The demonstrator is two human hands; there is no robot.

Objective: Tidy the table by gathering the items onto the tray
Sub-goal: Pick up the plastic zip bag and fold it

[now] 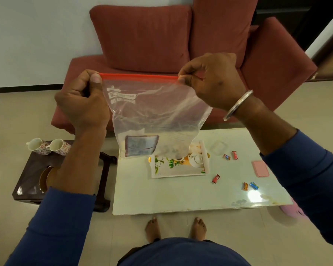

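A clear zip bag (pixel 154 116) with a red seal strip hangs in the air above the table, stretched between both hands. My left hand (pixel 83 100) pinches its left top corner and my right hand (pixel 213 81) pinches the right one. A small card or packet lies in the bag's bottom left. Below it, a white floral tray (pixel 178 167) rests on the white table (pixel 171 196), partly hidden by the bag. Several wrapped candies lie loose on the table: a red candy (pixel 215 178), an orange candy (pixel 245 186) next to a blue candy (pixel 254 186), two more (pixel 230 156) further back.
A pink flat case (pixel 260 168) lies on the table's right side, and a clear lid (pixel 218 147) behind the tray. A dark side table (pixel 30 175) at left carries two floral cups (pixel 48 146) and a saucer. A red sofa (pixel 161 45) stands behind. My bare feet are at the table's near edge.
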